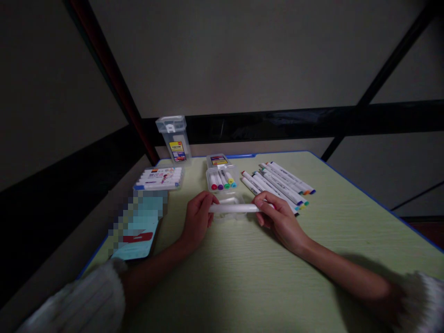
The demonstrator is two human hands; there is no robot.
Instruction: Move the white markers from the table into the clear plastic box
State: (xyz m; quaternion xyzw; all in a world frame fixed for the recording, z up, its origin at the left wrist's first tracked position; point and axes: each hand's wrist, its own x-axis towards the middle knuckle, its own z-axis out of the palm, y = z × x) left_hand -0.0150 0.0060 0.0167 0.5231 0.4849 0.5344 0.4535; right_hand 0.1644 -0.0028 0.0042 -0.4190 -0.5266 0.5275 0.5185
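Note:
A white marker is held level over the pale green table, one end in each hand. My left hand is closed round its left end. My right hand pinches its right end, and the cap there is hidden by my fingers. Just behind the marker lies a clear plastic lid or tray. An open clear case with several colour-capped markers stands a little farther back.
A row of several loose white markers lies to the right of the case. A flat marker pack and an upright clear box sit at the back left. A blurred flat card lies near the left edge.

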